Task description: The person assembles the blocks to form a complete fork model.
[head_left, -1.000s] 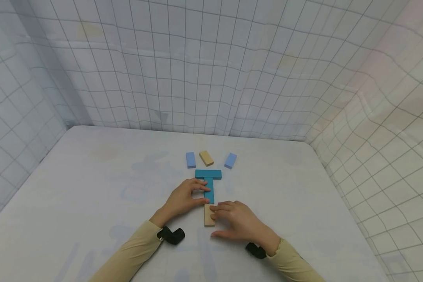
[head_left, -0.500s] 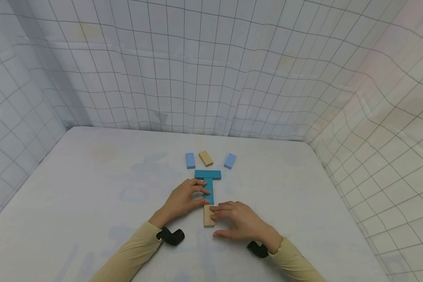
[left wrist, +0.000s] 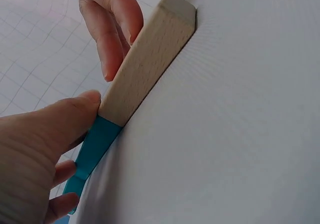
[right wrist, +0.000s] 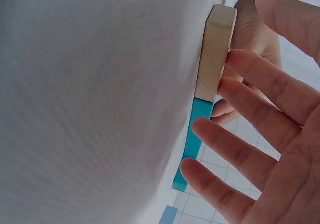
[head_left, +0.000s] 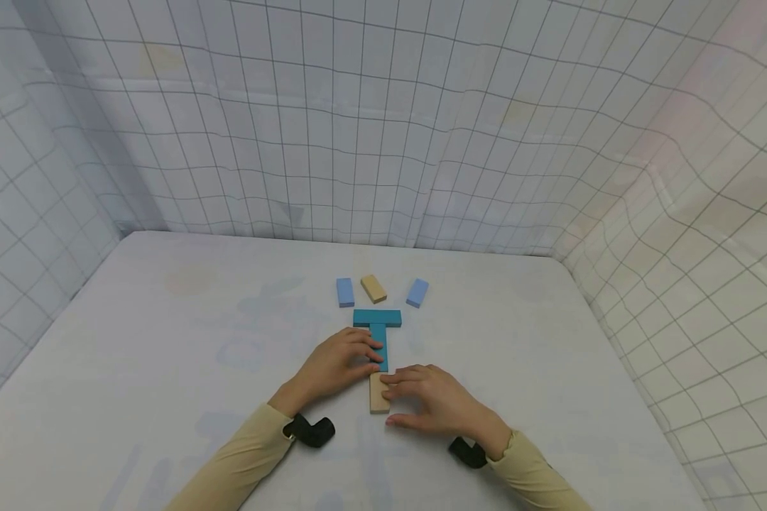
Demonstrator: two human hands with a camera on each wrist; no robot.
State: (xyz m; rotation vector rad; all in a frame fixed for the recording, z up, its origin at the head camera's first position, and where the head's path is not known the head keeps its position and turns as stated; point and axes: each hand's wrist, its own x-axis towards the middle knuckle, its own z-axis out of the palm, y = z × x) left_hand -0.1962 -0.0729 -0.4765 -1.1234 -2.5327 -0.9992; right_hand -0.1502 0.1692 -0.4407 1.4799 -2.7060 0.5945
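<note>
A teal block lies lengthwise on the table, its far end against a crosswise teal block, forming a T shape. At its near end a natural wood block continues the line; both wrist views show the two end to end. My left hand rests on the lengthwise teal block, fingers loosely bent, with the thumb at the seam with the wood block. On the wood block's top, two fingertips of my right hand touch lightly. The right thumb is held away, and the other fingers extend over the teal block.
Beyond the crossbar lie a blue block, a tan block and another blue block. A white cloth covers the table. Grid-patterned curtains stand at the back and both sides. Black wrist mounts sit below the hands.
My left hand's fingers have shifted slightly nearer along the teal block. The right thumb has drawn slightly right from its position one second ago. The blocks keep their arrangement.
</note>
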